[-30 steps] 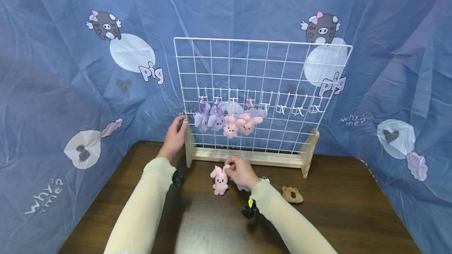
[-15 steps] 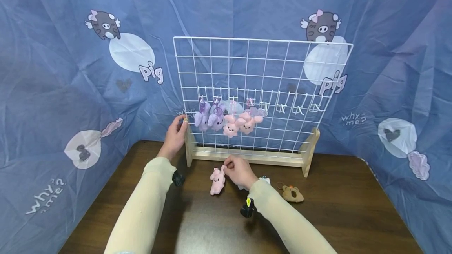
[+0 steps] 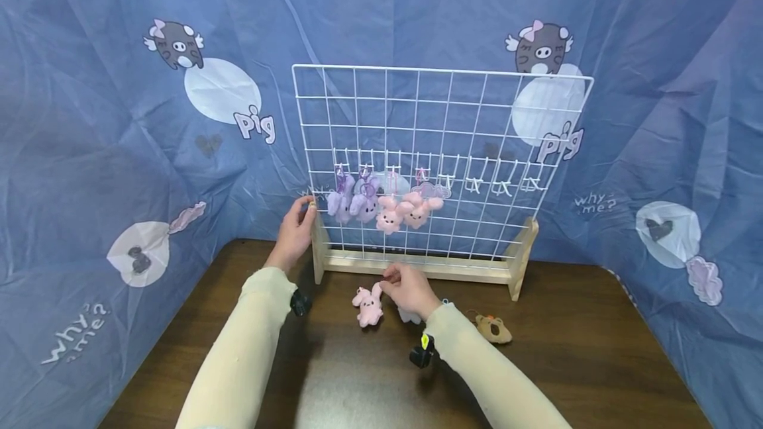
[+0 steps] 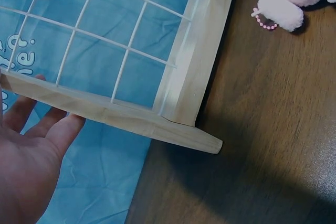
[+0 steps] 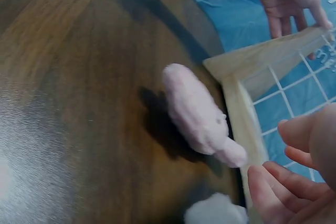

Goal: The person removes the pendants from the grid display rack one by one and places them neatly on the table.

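At the lower centre of the frame, my right hand (image 3: 412, 291) pinches a small pink plush rabbit (image 3: 370, 311) by one ear; centre-left, my left hand (image 3: 295, 230) grips a white wire-grid, pale-wood rack (image 3: 465, 271).

We wear long, pale cream sleeves, the left sleeve (image 3: 235, 356) and the right sleeve (image 3: 495, 369) alike, in plain cloth that lies fairly snug along our forearms and ends in softly creased cuffs (image 3: 268, 278). Beside our left cuff sits a small black left wrist camera (image 3: 301, 303); at our right cuff, an equally black right wrist camera (image 3: 420, 355) bears a bright yellow patch (image 3: 425, 341). Our left hand (image 3: 294, 232) and right hand (image 3: 410, 288) are bare.
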`<state>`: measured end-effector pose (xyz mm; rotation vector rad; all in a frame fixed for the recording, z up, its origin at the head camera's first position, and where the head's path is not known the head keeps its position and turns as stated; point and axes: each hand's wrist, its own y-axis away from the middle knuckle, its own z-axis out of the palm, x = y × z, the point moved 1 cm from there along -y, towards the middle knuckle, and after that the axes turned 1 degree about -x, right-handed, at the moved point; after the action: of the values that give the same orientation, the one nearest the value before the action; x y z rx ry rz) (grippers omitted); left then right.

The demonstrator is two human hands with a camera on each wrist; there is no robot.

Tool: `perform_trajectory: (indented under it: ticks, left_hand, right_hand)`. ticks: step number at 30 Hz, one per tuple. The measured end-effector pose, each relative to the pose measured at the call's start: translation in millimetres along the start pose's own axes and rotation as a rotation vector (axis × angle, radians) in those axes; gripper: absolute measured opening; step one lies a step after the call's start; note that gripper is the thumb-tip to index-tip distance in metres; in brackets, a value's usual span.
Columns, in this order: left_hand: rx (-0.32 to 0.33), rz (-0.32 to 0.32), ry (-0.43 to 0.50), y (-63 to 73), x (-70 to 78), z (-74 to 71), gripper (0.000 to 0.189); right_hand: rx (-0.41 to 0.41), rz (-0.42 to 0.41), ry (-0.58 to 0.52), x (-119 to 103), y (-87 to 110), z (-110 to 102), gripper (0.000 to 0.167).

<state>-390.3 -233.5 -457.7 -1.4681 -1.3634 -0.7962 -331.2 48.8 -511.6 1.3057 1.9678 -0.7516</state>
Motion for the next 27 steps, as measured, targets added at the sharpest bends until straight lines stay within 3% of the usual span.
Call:
perform_trajectory:
  ticks: [5,10,21,27]
  left_hand:
    - [0.008,-0.001,0.008,-0.6,-1.5,0.0,0.045]
    - [0.004,0.001,0.015,0.3,-0.2,0.1,0.045]
    - [0.004,-0.014,0.000,2.5,-1.2,0.2,0.046]
    - [0.004,-0.004,-0.005,0.8,0.0,-0.1,0.045]
  right_hand:
    - [0.042,0.057,-0.066,-1,-1.9,-14,0.026]
    - [0.135,0.087,-0.140,-2,-4.6,-30,0.034]
    - [0.227,0.060,-0.185,-1,-5.4,-68,0.050]
    - [0.236,-0.019,-0.226,-11,-9.4,-92,0.056]
